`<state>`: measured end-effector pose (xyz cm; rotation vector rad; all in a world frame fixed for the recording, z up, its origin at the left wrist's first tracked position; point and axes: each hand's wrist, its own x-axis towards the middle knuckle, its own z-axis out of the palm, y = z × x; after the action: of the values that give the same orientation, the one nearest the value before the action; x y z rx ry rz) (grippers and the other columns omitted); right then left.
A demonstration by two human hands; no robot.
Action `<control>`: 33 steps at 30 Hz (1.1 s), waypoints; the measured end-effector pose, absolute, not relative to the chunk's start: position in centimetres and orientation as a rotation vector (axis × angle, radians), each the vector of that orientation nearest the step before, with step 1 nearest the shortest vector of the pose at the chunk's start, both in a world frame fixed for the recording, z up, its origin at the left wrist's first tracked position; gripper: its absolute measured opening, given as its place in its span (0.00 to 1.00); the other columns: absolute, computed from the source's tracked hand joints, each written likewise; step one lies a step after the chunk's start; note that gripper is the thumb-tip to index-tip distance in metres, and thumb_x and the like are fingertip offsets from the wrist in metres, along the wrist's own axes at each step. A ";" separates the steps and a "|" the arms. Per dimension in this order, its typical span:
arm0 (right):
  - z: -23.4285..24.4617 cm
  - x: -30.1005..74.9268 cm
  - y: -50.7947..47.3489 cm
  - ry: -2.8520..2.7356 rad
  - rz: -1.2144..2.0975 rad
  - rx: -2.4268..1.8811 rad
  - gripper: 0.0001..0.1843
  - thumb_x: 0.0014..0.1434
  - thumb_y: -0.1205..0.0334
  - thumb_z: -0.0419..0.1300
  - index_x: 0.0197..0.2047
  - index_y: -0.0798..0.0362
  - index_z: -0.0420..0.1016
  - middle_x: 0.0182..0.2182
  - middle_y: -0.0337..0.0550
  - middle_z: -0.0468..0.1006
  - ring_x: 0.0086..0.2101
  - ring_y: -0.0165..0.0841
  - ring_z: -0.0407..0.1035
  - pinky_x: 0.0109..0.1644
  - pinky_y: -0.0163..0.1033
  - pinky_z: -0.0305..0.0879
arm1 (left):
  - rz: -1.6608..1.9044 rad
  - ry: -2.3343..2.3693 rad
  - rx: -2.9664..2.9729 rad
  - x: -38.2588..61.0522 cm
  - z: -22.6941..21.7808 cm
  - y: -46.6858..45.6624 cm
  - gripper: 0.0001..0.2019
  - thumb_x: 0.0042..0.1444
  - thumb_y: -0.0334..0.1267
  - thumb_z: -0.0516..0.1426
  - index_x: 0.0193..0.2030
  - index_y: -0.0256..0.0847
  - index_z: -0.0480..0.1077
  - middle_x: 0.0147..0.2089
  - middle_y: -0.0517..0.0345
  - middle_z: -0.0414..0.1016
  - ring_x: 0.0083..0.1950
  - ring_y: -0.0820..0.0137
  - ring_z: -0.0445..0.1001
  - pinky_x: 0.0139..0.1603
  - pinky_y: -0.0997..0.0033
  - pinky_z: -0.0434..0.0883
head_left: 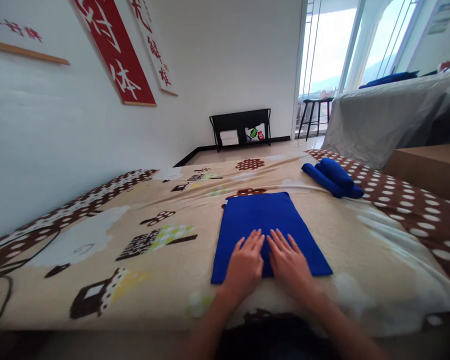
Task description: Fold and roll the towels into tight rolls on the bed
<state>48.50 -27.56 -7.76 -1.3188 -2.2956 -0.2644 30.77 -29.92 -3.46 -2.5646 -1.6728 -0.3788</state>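
A blue towel lies flat and folded into a rectangle on the patterned blanket of the bed in front of me. My left hand rests palm down on its near half, fingers stretched out. Right beside it, my right hand also lies flat on the towel with fingers spread. Neither hand holds anything. Two or three rolled blue towels sit together farther back to the right on the blanket.
A white wall with red banners runs along the left. A low black shelf stands on the floor at the back. A grey-covered table, a stool and a wooden ledge are at the right.
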 end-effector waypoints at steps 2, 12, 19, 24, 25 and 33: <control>-8.4 47.3 -28.0 -2.349 -0.252 -1.223 0.26 0.67 0.65 0.46 0.66 0.57 0.65 0.65 0.47 0.64 0.66 0.37 0.55 0.69 0.48 0.52 | -0.410 -1.601 -2.587 32.3 -4.5 -30.5 0.29 0.65 0.32 0.45 0.73 0.43 0.49 0.74 0.59 0.51 0.74 0.70 0.51 0.72 0.58 0.57; -11.7 62.1 -30.6 -2.352 -0.434 -1.103 0.32 0.68 0.54 0.53 0.72 0.50 0.52 0.66 0.42 0.62 0.63 0.37 0.62 0.65 0.48 0.60 | -0.497 -1.384 -2.367 19.3 -8.0 -38.3 0.29 0.65 0.31 0.50 0.72 0.43 0.51 0.69 0.53 0.65 0.70 0.66 0.61 0.68 0.60 0.59; -11.2 64.0 -29.4 -2.286 -0.394 -0.966 0.19 0.64 0.63 0.57 0.58 0.48 0.73 0.54 0.41 0.77 0.53 0.37 0.72 0.57 0.47 0.67 | -0.747 -1.430 -2.266 19.1 -7.4 -37.1 0.22 0.59 0.25 0.53 0.60 0.42 0.66 0.52 0.53 0.78 0.55 0.64 0.73 0.60 0.58 0.60; -10.5 63.9 -28.6 -2.241 -0.343 -0.898 0.14 0.63 0.66 0.58 0.51 0.48 0.76 0.47 0.40 0.81 0.48 0.36 0.74 0.51 0.45 0.68 | -0.772 -1.375 -2.331 19.0 -5.8 -35.9 0.15 0.61 0.25 0.53 0.50 0.45 0.72 0.45 0.58 0.79 0.50 0.65 0.74 0.56 0.60 0.59; -10.3 64.0 -28.4 -2.230 -0.322 -0.898 0.14 0.62 0.66 0.59 0.51 0.47 0.76 0.45 0.39 0.81 0.47 0.36 0.74 0.50 0.44 0.69 | -0.775 -1.354 -2.351 18.7 -5.7 -35.8 0.15 0.62 0.25 0.52 0.49 0.45 0.72 0.44 0.58 0.79 0.50 0.66 0.74 0.56 0.60 0.59; -10.0 65.6 -28.5 -2.210 -0.200 -0.823 0.18 0.60 0.69 0.61 0.52 0.44 0.76 0.42 0.38 0.82 0.44 0.34 0.74 0.48 0.41 0.70 | -0.820 -1.298 -2.559 16.9 -4.8 -36.6 0.17 0.63 0.24 0.51 0.53 0.47 0.70 0.43 0.59 0.78 0.48 0.69 0.74 0.55 0.66 0.64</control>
<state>65.60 -28.47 -10.00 -0.8232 -2.2101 -0.1999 16.90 -36.57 -4.85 -2.5587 -1.2975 -0.8203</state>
